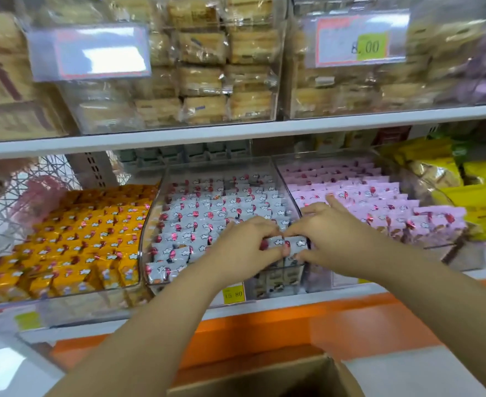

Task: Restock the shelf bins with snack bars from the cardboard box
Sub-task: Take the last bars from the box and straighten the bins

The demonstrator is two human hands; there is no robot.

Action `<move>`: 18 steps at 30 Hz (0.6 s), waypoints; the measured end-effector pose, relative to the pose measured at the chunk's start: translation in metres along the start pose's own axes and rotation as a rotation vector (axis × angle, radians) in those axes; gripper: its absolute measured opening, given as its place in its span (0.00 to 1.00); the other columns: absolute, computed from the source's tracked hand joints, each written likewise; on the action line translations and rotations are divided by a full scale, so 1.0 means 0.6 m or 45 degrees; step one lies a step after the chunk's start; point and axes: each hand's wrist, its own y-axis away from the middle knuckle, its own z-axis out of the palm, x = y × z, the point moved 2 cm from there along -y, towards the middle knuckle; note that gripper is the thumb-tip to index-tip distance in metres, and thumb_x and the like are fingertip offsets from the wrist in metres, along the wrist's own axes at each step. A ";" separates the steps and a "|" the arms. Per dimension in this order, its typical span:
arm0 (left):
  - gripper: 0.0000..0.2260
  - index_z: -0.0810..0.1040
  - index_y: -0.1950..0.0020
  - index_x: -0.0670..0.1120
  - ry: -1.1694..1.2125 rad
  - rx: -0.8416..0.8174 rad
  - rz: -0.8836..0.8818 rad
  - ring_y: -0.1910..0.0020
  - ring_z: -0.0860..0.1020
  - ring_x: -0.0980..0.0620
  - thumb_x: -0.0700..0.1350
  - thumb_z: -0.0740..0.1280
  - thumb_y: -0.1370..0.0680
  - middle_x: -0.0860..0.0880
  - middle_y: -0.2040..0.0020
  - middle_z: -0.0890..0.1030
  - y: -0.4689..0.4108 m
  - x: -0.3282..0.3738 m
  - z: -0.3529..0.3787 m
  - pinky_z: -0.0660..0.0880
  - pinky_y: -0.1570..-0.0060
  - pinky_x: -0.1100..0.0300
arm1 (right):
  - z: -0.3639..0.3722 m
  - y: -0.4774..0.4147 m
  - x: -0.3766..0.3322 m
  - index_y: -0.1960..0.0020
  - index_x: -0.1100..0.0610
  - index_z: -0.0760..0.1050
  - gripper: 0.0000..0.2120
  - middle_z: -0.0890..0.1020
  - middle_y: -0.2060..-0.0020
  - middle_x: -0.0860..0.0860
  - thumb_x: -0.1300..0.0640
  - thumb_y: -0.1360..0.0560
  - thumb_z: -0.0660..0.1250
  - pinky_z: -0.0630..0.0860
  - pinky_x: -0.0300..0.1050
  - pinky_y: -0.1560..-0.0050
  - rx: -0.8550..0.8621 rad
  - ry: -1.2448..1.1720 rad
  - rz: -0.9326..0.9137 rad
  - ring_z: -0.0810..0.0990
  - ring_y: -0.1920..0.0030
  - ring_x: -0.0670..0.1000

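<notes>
Both hands meet at the front right corner of the middle clear bin (147, 222). The left hand (244, 249) and right hand (326, 233) each curl narrowly round a small cluster of grey-wrapped snack bars (286, 244), probably to seat them upright in line with the rows behind, so labels face the shopper. The flavours are kept apart, with orange bars (78, 239) to the left and pink bars (379, 202) to the right. The cardboard box (282, 379) waits open below, within reach.
</notes>
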 end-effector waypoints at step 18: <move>0.17 0.73 0.32 0.51 -0.361 0.249 -0.070 0.38 0.72 0.49 0.53 0.63 0.21 0.51 0.37 0.76 0.020 0.008 0.028 0.65 0.40 0.55 | 0.042 0.013 0.009 0.44 0.50 0.78 0.12 0.79 0.59 0.51 0.49 0.27 0.70 0.57 0.45 0.53 0.540 -0.098 -0.137 0.74 0.51 0.54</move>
